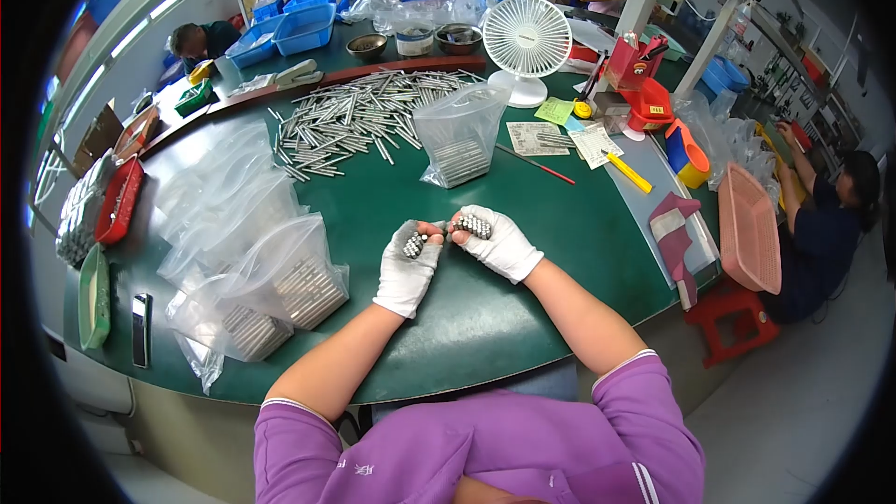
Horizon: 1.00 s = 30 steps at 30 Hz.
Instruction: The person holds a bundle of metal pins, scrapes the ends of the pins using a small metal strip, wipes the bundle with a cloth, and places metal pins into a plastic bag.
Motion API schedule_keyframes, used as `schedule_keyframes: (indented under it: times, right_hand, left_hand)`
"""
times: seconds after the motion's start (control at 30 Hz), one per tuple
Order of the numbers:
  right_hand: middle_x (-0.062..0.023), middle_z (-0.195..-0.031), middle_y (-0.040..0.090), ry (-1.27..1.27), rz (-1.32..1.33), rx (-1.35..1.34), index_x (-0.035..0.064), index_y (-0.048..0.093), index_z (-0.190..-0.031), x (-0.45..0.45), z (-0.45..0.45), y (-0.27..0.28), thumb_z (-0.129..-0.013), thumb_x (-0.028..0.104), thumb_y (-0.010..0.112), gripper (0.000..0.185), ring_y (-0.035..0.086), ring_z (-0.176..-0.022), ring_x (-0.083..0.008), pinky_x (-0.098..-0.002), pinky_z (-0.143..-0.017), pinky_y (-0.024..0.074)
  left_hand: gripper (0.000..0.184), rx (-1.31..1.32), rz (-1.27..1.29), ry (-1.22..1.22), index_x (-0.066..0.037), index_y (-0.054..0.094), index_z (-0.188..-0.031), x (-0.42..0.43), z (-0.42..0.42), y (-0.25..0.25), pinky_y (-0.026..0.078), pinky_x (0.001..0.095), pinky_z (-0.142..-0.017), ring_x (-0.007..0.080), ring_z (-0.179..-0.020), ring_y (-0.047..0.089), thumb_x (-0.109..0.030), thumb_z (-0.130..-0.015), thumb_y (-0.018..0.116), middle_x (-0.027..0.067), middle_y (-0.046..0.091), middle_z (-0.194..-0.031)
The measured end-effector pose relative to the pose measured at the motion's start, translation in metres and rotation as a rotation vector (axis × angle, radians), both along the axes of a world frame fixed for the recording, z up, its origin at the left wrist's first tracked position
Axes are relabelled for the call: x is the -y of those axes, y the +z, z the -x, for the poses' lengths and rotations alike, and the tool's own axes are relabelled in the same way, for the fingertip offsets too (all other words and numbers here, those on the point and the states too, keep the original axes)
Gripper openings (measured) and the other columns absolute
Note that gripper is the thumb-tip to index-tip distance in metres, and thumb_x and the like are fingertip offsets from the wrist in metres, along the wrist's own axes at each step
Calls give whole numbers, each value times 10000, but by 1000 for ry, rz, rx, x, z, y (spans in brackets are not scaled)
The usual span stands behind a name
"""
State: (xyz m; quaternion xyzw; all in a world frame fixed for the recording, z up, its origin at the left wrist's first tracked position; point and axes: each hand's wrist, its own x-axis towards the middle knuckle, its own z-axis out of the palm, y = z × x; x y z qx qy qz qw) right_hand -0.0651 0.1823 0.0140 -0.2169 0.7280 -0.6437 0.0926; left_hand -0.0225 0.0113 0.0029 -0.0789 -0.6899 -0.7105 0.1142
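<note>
In the head view, my left hand [408,266] wears a white glove with bare fingertips and is closed around a small bundle of metal rods [414,244], whose ends face up. My right hand [500,245], gloved the same way, grips a larger bundle of metal rods [474,225]. The fingertips of both hands nearly meet above the green table. Just beyond them stands a clear plastic bag [459,145] with rods stacked in its bottom. Behind it spreads a loose heap of metal rods [359,117].
Several filled clear bags [313,285] crowd the left, near a phone [141,330]. A white fan [527,37] stands at the back. To the right are paper slips [539,138], a yellow-handled tool [629,173] and a pink basket [749,229]. Other people sit around.
</note>
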Motion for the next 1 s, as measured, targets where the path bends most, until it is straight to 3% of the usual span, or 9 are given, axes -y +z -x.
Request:
schedule_keyframes:
  times: [0.17,0.27,0.33,0.4,0.53,0.6,0.63,0.77,1.0]
  right_hand:
    - [-39,-928,663,-223,396,259,68,595,-998,-2,7,5,-895,188,665,173,650,-854,-138,-268,-749,520]
    - [-122,-936,643,-412,857,628,39,568,-1000,-8,27,3,-926,195,612,178,651,-877,-265,-421,-816,560]
    - [-145,-934,629,-494,933,698,29,558,-1004,-16,41,20,-928,191,602,184,643,-884,-307,-489,-846,554]
    - [-111,-913,629,-382,1003,636,41,574,-993,-26,60,41,-924,189,608,167,639,-846,-272,-447,-831,560]
    - [-7,-893,629,-194,670,24,75,600,-1003,-17,87,119,-907,175,640,144,624,-821,-152,-289,-767,522]
    - [-7,-892,632,-228,36,-237,56,597,-1007,-21,98,154,-903,192,647,177,599,-828,-110,-256,-761,491]
    - [-3,-892,637,-86,-70,-346,54,600,-1028,-18,109,157,-900,211,647,208,572,-838,-88,-254,-768,479]
    - [-207,-1023,639,54,-959,-664,66,590,-1113,-4,111,181,-824,251,656,350,599,-974,-384,-416,-845,480]
    - [-208,-985,652,21,-1148,-724,57,602,-1090,3,118,183,-803,198,662,325,610,-952,-386,-426,-822,489]
  left_hand:
    - [60,-13,-195,-20,-48,572,-970,-2,9,-14,469,224,-658,101,-772,614,-84,-929,598,4,604,-875]
    - [76,55,-274,-39,-42,557,-995,-4,9,-14,485,235,-664,124,-761,633,-77,-934,584,22,607,-900]
    - [100,99,-288,-41,-42,559,-1010,-5,11,-14,524,253,-663,128,-715,622,-39,-918,598,35,604,-918]
    - [109,84,-281,-46,-42,559,-1018,-6,11,-11,524,252,-658,127,-714,618,-43,-917,600,34,604,-920]
    - [131,85,-255,-61,-42,559,-1036,-6,9,-11,521,250,-647,122,-712,608,-55,-915,607,33,605,-924]
    - [135,80,-269,-68,-42,560,-1038,-6,9,-12,520,250,-646,121,-712,606,-56,-914,610,33,605,-924]
    - [131,101,-262,-66,-44,564,-1033,-6,9,-12,518,248,-645,119,-709,603,-55,-911,612,32,605,-924]
    - [110,99,-317,-61,-49,578,-1006,-10,9,-14,512,240,-640,110,-698,593,-43,-904,617,27,605,-916]
    - [104,58,-316,-50,-55,582,-989,-12,7,-10,506,232,-633,96,-693,587,-36,-896,625,17,609,-872]
